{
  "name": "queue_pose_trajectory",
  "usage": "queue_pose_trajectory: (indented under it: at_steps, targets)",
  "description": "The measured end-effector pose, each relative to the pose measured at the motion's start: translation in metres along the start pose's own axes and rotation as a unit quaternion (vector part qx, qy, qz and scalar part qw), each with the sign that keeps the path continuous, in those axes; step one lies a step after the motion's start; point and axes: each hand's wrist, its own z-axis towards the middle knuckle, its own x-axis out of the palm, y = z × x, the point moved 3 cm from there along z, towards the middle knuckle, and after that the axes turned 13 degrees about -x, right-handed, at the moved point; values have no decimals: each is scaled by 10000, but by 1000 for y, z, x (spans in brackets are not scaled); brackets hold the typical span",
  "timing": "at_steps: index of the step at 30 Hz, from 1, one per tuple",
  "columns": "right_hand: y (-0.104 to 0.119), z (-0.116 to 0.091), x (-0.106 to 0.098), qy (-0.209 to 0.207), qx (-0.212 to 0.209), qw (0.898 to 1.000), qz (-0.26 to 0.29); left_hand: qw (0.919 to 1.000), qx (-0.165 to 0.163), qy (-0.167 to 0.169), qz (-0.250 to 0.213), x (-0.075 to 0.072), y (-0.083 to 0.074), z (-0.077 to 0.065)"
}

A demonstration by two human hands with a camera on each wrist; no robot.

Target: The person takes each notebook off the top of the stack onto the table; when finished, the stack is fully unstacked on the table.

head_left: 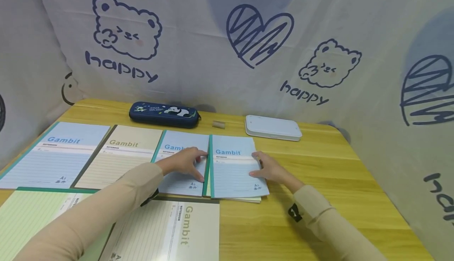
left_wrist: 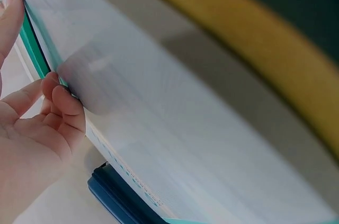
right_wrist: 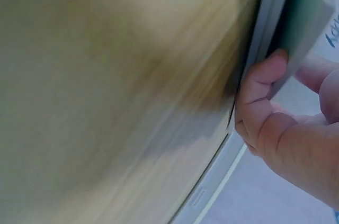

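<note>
My right hand (head_left: 271, 169) pinches the right edge of a blue Gambit notebook (head_left: 234, 176), thumb on the cover. In the right wrist view, fingertips (right_wrist: 265, 78) curl under that edge, which is raised over the one below. Under it lies another notebook with a green spine (head_left: 207, 174), offset to the left, its pale edge showing at the bottom. My left hand (head_left: 182, 161) reaches over a second blue notebook (head_left: 170, 184), thumb and forefinger spread along the green spine of the pair. In the left wrist view its other fingers (left_wrist: 66, 102) are bent.
Further left lie a beige notebook (head_left: 117, 154) and a larger blue one (head_left: 67, 150). In front lie a green-lined notebook (head_left: 32, 209) and a beige one (head_left: 198, 229). A navy panda pencil case (head_left: 163, 115), a small brown piece (head_left: 218, 124) and a white case (head_left: 273, 127) stand behind.
</note>
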Motion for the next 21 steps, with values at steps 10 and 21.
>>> queue_pose_trajectory:
  at_steps: [10, 21]
  targets:
    - [-16, -9, -11, -397, 628, 9863, 1472, 9998, -114, 65, 125, 1, -1, 2]
    - [-29, -15, -20, -1407, 682, 9469, 2809, 9997, -57, 40, 223, 2, 1, 2]
